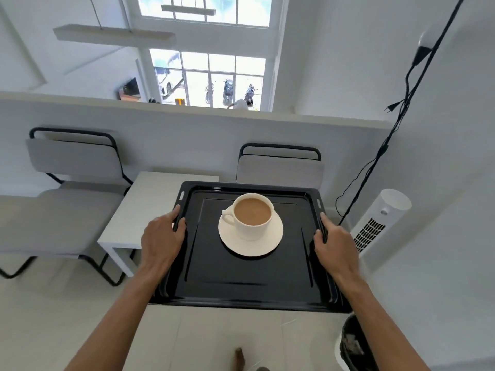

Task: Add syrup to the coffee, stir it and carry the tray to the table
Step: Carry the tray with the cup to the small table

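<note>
Cup (253,218) of milky coffee sits on white saucer (250,241), slightly toward 12 o'clock of centre on black tray (249,285). Left hand (162,238) clamps the tray rim at 9 o'clock, fingers wrapped over the edge; right hand (334,241) clamps it at 3 o'clock likewise. Tray held level in the air; white table (139,210) shows past it at 10 o'clock, grey chairs (72,167) beyond.

Café-style seating loft: small white table (150,210), two grey chairs (72,167), tall street-facing windows (209,76) below.
</note>
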Action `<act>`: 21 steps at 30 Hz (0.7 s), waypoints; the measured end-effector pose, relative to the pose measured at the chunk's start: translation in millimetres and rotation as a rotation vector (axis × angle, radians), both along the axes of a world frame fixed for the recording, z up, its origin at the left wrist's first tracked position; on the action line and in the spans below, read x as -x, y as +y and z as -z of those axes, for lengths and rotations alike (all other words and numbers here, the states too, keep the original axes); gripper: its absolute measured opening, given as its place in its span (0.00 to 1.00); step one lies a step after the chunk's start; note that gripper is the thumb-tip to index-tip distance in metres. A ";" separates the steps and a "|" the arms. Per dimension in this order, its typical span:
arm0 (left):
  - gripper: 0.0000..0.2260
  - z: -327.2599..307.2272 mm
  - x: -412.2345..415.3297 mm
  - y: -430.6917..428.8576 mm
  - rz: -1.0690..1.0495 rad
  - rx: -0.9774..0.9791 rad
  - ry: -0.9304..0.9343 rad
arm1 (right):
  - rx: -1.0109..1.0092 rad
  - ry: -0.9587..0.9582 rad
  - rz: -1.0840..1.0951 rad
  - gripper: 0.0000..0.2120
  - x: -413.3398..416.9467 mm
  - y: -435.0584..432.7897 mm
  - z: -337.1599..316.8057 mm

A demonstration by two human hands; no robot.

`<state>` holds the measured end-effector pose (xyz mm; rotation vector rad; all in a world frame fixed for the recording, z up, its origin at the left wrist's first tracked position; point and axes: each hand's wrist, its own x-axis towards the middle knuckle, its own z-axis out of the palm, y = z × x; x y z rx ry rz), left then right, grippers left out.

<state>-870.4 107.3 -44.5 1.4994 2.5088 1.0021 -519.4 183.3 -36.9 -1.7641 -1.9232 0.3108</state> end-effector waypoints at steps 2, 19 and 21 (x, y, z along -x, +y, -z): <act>0.19 3.0 18.4 4.2 -0.037 -0.009 -0.010 | -0.013 0.008 -0.036 0.24 21.4 16.3 0.2; 0.17 30.9 188.7 83.0 -0.195 -0.016 -0.060 | 0.039 0.036 -0.180 0.24 207.8 144.5 42.6; 0.18 31.3 207.5 94.6 -0.196 -0.004 -0.062 | 0.042 0.041 -0.167 0.24 226.2 154.5 48.3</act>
